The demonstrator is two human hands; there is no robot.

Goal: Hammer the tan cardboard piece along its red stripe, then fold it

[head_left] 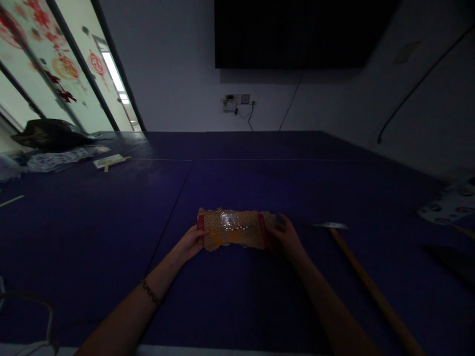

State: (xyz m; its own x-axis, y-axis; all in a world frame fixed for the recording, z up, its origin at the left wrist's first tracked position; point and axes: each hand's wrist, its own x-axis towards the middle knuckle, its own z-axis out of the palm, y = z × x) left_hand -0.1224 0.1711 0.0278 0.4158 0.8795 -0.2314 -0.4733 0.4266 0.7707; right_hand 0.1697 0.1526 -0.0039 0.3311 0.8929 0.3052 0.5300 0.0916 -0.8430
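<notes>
Between my two hands lies a flattish brown package (247, 237), dotted with dark spots, with red bands near both ends and orange marks at its lower left. A shiny clear patch catches light at its middle, with small white bits in a row beneath. My left hand (192, 242) grips the left end, thumb on top. At the right end my right hand (287, 237) pinches the edge with thumb and fingers. What lies under the package is hidden. To the right rests a hammer-like tool with a metal head (332, 226) and long wooden handle (371, 287).
The hands work over a dark purple table (237, 183). A black bag (50, 134), patterned plastic (63, 159) and a white pad (109, 160) sit at the far left. Patterned material (445, 207) lies at right. White cable (50, 316) loops at the lower left.
</notes>
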